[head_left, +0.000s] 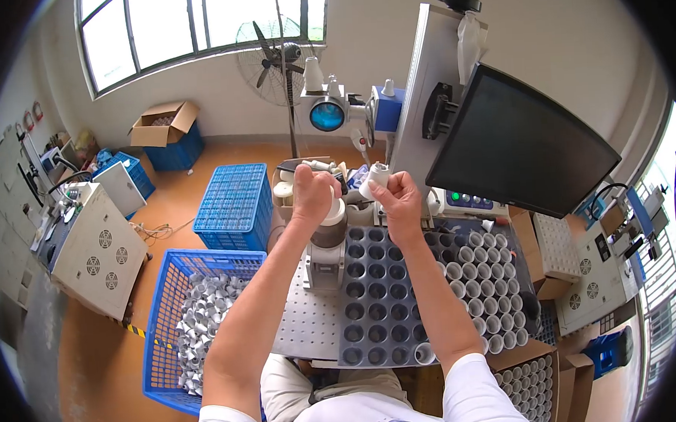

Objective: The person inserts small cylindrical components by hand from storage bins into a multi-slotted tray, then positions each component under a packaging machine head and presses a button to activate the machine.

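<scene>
My right hand (400, 206) pinches a white plastic pipe fitting (376, 178) between thumb and fingers, its open end facing up. Level with it, my left hand (314, 195) is curled closed, just above a white round piece (334, 211) on a grey machine fixture (325, 261). What those curled fingers hold, if anything, is hidden. Below my right forearm lies a dark tray (363, 290) with rows of round pockets. White fittings (491, 279) stand upright in rows at its right.
A blue crate (157, 327) full of loose white fittings stands at left, near a lidded blue crate (232, 201). Ahead are a lens head (327, 116) and a monitor (521, 140). A carton (527, 388) of fittings sits at lower right.
</scene>
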Demonstrator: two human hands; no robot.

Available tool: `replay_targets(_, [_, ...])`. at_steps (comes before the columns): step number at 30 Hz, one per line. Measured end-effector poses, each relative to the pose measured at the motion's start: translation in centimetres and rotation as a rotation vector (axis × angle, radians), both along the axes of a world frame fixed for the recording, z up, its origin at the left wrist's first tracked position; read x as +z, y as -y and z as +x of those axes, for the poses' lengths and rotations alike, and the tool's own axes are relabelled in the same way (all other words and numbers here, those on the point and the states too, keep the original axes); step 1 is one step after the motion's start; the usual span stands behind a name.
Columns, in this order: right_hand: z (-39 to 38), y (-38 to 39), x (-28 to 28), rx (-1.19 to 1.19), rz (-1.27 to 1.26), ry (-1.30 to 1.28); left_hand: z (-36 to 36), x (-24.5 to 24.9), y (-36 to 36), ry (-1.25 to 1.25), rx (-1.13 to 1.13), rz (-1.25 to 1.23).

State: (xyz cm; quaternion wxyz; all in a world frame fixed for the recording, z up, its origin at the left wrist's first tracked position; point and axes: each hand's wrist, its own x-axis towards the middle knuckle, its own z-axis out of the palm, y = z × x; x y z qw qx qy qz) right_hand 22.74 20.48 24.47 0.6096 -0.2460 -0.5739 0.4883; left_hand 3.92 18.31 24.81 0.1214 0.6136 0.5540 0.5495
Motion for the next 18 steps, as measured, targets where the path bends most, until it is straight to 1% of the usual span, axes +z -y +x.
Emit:
replay_targets(2, [-2.4,1.9,0.8,0.078,0.039,0.049,-1.6,2.1,2.4,0.321,-0.099,-0.026])
replay_targets(3, [-3.3,2.5,0.7,0.116,0.056,0.069,-2.6,3.3,4.5,0.295,-0.021,0.026])
replay_targets(4, [-4.0,1.8,-1.1,0.166,0.084,0.117,-4.2,3.5,6.7,0.266,0.054,0.078])
replay_targets(5, [-4.5,1.9,-2.0,0.131,0.127,0.185,-6.8,1.9,8.0,0.273,0.106,0.122])
replay_targets(6, [-4.9,2.1,-2.7,0.096,0.170,0.255,-8.8,0.6,10.0,0.234,0.273,0.095])
replay_targets(7, [-5.3,1.9,-2.9,0.108,0.169,0.227,-12.2,-3.2,11.3,0.132,0.379,0.201])
replay_targets(8, [-5.7,1.8,-3.1,0.120,0.167,0.201,-16.1,-8.1,12.8,0.068,0.609,0.051])
replay_targets(9, [-5.9,1.7,-3.4,0.130,0.163,0.173,-18.6,-13.5,14.5,-0.138,0.729,0.083])
replay_targets(10, [-6.0,1.7,-3.6,0.122,0.155,0.188,-19.7,-18.3,16.1,-0.348,0.841,0.118])
replay_targets(11, [-6.0,1.7,-3.8,0.112,0.149,0.204,-18.7,-22.1,17.5,-0.318,0.777,0.006])
replay_targets(12, [-6.0,1.7,-3.8,0.101,0.147,0.222,-17.0,-24.8,19.0,-0.286,0.713,-0.103])
replay_targets(13, [-6.0,1.7,-4.0,0.097,0.152,0.213,-13.4,-26.4,19.9,-0.251,0.665,-0.198])
replay_targets(14, [-6.0,1.9,-4.3,0.093,0.154,0.207,-11.0,-29.3,20.7,-0.309,0.573,-0.346])
replay_targets(15, [-5.9,2.0,-4.6,0.087,0.158,0.200,-7.9,-31.1,21.7,-0.358,0.499,-0.463])
replay_targets(16, [-5.8,2.2,-4.8,0.035,0.202,0.184,-5.8,-32.0,21.9,-0.408,0.422,-0.574])
replay_targets(18, [-5.2,3.0,-5.4,-0.072,0.291,0.153,-4.7,-30.9,21.5,-0.490,0.431,-0.503])
